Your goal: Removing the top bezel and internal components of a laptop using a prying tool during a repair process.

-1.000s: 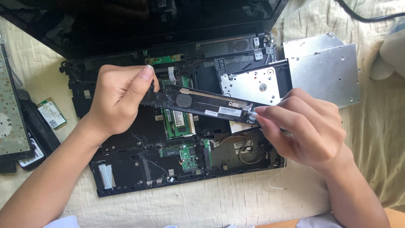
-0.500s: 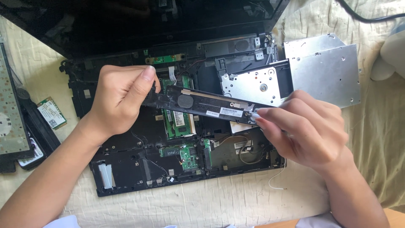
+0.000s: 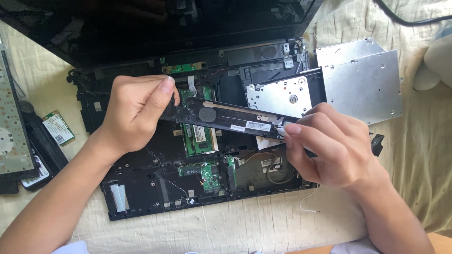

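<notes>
You hold a long, narrow black plastic strip with a round pad and white labels on it (image 3: 230,117) above an opened black laptop base with its inner parts bared (image 3: 155,188). The strip lies almost level, its long axis running from upper left to lower right across the middle of the base. Your left hand (image 3: 134,113) grips the strip's left end, fingers (image 3: 160,94) curled shut around it with the thumb pressed on its upper edge. Your right hand (image 3: 329,146) grips the right end, fingers (image 3: 294,129) pinched closed on the strip's tip, just beside a small white connector. Both hands sit at opposite ends, so neither is nearer; the strip spans the gap between them.

Under the strip you can see a green memory module (image 3: 200,136) and, lower down, a small green circuit card (image 3: 209,174). Behind your right hand, a silver metal optical drive (image 3: 362,84) sticks out from the base's right side. The laptop's dark screen (image 3: 141,23) is folded back at the top. Everything rests on a cream-coloured bedsheet (image 3: 263,226). To the far left lie a detached keyboard panel turned face down (image 3: 12,136) and a small green wireless card with a white label (image 3: 58,128). A thin white wire (image 3: 308,203) lies loose near the base's lower right corner.
</notes>
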